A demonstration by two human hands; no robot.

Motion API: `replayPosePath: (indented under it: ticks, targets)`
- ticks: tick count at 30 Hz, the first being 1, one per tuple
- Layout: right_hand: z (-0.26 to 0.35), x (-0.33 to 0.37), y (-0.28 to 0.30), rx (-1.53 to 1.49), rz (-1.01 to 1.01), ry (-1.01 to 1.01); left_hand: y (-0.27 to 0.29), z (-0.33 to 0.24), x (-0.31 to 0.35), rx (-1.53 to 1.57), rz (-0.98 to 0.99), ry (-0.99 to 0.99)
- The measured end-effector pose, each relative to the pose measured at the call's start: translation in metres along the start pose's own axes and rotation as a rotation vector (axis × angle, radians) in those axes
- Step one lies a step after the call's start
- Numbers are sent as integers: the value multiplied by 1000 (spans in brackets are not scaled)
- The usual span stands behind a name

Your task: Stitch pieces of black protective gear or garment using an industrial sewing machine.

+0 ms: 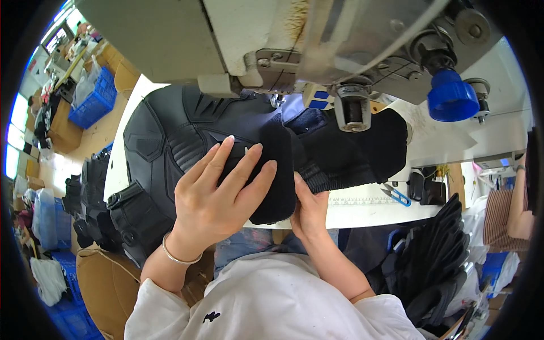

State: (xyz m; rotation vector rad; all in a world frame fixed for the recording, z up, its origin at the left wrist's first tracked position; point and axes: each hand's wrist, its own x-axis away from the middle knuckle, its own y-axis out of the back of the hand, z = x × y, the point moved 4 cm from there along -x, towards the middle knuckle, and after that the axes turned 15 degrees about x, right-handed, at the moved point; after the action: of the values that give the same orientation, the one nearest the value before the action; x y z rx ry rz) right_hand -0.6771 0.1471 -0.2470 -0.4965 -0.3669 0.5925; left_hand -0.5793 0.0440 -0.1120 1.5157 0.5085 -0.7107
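Crosswise, long black gear (190,122), flap (377,144) pointing right, left fingers (209,165) spread, right fingers (304,191) half-hidden, grip unclear

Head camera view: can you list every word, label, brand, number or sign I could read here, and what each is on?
No wording is readable.
Ruler strip on the white table: fine marks, too small to read.
White shirt: a small black motif, no lettering.
Black moulded piece under the left hand: no readable text.
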Motion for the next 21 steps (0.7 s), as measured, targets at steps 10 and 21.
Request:
replayPosePath:
  ticks: [10,21]
  targets:
    - [2,3,-5,23,-34,18,-4,1,6,-19,-3,-7]
    - [7,2,-15,17,-43,19,-4,7,4,-19,-40,-39]
